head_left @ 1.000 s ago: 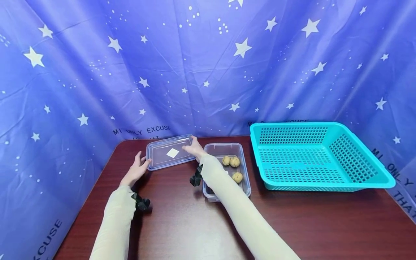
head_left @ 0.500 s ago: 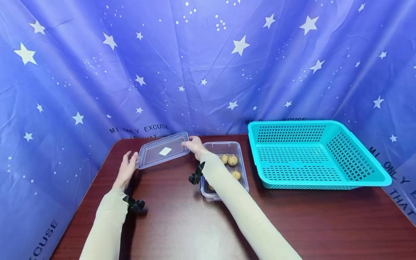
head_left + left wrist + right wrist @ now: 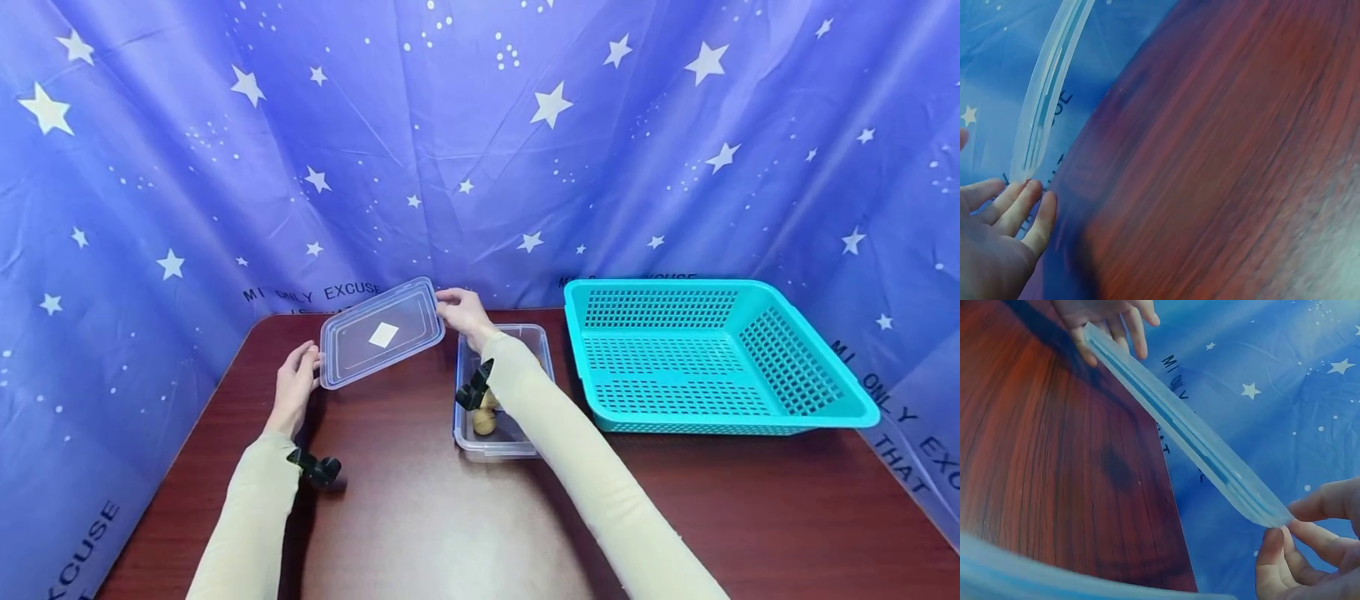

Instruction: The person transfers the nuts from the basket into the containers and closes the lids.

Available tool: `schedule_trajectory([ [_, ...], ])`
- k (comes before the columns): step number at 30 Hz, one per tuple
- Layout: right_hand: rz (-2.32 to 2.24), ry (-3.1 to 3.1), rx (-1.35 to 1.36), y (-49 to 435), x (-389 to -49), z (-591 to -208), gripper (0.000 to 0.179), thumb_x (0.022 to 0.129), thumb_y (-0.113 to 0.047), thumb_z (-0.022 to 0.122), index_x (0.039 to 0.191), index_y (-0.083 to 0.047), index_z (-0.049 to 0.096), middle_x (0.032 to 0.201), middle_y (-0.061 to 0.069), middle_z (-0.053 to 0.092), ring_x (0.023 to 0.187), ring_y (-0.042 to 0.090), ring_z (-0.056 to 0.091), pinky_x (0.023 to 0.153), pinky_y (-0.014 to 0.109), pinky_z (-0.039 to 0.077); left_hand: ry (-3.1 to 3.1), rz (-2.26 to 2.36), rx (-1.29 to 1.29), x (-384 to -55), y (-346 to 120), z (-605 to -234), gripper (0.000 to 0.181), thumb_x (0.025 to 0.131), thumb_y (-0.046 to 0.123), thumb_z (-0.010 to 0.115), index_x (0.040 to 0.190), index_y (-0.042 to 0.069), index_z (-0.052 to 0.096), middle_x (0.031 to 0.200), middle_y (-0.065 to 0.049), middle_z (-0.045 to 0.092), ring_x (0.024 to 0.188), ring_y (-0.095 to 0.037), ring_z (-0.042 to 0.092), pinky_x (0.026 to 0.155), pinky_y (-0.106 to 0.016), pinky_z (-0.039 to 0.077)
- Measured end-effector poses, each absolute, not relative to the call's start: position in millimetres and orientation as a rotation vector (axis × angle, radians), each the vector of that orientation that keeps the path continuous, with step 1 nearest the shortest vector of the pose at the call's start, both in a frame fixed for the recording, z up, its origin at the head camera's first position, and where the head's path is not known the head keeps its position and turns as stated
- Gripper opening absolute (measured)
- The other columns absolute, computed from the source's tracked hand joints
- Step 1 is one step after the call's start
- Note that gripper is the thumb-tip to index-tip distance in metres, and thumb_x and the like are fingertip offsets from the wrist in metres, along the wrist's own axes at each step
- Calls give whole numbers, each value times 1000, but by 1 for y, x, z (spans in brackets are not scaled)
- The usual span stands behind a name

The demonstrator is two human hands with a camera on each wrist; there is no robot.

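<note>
A clear plastic lid [image 3: 352, 350] with a white diamond-shaped label [image 3: 383, 335] is held up over the table's left part, tilted with its right end higher. My right hand [image 3: 467, 315] pinches that end; the right wrist view shows thumb and fingers [image 3: 1270, 547] at the lid's corner. My left hand [image 3: 294, 383] touches the opposite end, its fingertips [image 3: 1034, 187] extended against the edge. Below my right forearm stands a clear food container [image 3: 480, 454], uncovered, holding walnuts [image 3: 484, 422]; the sleeve hides part of them.
A turquoise plastic basket [image 3: 667, 346] with perforated walls stands at the right of the dark red wooden table [image 3: 420, 525]. Behind the table hangs a blue curtain [image 3: 420, 150] with stars. Black camera mounts [image 3: 321, 472] sit on both wrists.
The lid has been raised and tipped up, its right end rising with my right hand. My left hand has shifted left, its fingers straighter at the lid's edge. The view has turned slightly right.
</note>
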State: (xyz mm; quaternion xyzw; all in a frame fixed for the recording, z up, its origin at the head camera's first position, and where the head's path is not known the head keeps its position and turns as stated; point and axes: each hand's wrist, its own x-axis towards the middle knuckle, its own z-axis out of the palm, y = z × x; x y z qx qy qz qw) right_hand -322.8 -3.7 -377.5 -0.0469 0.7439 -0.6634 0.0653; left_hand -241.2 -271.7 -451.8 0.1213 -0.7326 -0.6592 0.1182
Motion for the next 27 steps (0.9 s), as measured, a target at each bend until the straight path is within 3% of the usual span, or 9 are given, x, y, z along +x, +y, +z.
schedule_trajectory([
  [4,-1992,2274,-185,4,-322,-374,37,86,8,52,122,7,61,89,8,59,71,11,52,62,21,45,-2128,-1947,290,-241,-267,-449,49,103,18,44,145,-4,37,130,-21,47,101,-8,50,76,-16,47],
  [8,-1959,2340,-188,17,-320,-370,38,84,9,51,121,7,60,86,5,55,69,11,50,58,19,42,-2113,-1979,208,-240,-259,-443,46,101,10,44,145,-4,38,121,-15,49,97,-6,52,75,-17,49],
  [12,-1944,2365,-168,33,-318,-367,37,85,8,52,121,7,59,91,8,57,75,13,52,60,19,43,-2084,-2042,102,-242,-251,-436,46,101,6,46,144,-5,37,110,-8,49,92,-5,56,75,-20,51],
  [18,-1982,2331,-116,61,-315,-363,36,90,5,53,125,6,57,107,17,60,88,19,56,68,21,46,-2047,-2213,-65,-244,-238,-426,49,100,4,50,146,-5,35,109,-4,53,92,-8,60,80,-26,53],
  [27,-2049,2101,-145,96,-305,-354,54,89,11,48,142,-2,44,114,15,54,89,17,55,75,28,48,-2034,-2224,-193,-244,-222,-412,50,98,1,54,145,-4,38,109,-4,57,93,-10,61,78,-26,52],
])
